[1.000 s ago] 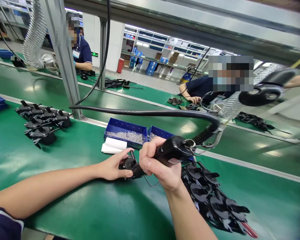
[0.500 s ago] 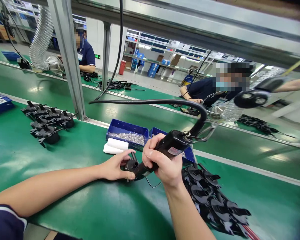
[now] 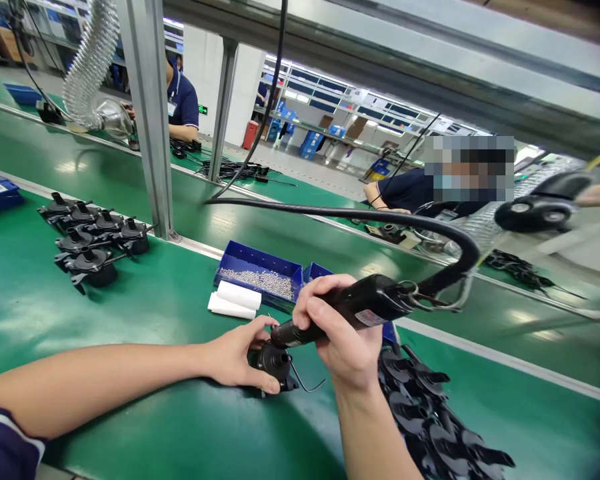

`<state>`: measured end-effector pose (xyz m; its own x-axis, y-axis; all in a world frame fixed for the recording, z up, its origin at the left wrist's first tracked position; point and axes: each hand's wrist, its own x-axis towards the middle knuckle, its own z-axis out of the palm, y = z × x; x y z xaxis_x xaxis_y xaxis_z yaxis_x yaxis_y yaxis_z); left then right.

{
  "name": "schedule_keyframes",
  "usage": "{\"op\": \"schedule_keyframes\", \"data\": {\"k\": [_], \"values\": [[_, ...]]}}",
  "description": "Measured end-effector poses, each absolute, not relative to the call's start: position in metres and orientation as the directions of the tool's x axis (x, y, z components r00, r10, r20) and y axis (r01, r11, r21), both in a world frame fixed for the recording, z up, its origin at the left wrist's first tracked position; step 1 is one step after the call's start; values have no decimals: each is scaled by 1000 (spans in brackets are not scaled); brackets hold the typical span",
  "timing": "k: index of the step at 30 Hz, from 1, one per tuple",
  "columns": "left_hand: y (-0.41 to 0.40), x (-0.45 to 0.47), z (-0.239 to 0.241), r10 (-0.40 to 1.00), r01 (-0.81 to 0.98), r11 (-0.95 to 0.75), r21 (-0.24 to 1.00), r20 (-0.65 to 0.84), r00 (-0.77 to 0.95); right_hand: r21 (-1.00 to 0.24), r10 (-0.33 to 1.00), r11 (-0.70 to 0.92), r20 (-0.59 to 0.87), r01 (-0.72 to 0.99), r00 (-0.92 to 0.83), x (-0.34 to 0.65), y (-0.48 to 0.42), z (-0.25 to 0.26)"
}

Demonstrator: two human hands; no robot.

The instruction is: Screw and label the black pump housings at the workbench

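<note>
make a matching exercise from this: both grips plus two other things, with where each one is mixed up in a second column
1. left grip
2. right grip
3. small silvery pieces
4. white rolls

A. inside a blue tray
B. around a black handheld tool
C. on the green tabletop, in front of the tray
D. around a black part with a spout

Pairs: 1-D, 2-B, 3-A, 4-C

We find on the bench (image 3: 155, 427) one parts group (image 3: 79, 240) at frame left, a second group (image 3: 443, 440) at lower right; centrally, loose pieces (image 3: 263, 280) in a bin (image 3: 265, 260), rolls (image 3: 239, 295) before it, a single part (image 3: 274, 360) nearer.
</note>
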<state>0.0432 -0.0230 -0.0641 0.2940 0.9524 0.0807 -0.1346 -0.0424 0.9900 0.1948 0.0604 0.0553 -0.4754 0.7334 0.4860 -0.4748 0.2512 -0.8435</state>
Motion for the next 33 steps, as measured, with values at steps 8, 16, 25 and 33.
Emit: {"op": "schedule_keyframes", "data": {"k": [8,16,25,33], "values": [[-24,47,-56,962,-139,9,990,29,273,-818,761,295,514,-493,-397,185,53,51],[-24,47,-61,962,-116,-16,993,47,268,-820,767,327,521,-469,-376,183,49,52],[-26,44,-60,952,-127,-25,992,62,300,-813,816,344,506,-469,-279,175,49,50],[-23,42,-66,936,-92,-104,990,129,328,-784,786,364,548,-504,-285,192,41,64]]}}
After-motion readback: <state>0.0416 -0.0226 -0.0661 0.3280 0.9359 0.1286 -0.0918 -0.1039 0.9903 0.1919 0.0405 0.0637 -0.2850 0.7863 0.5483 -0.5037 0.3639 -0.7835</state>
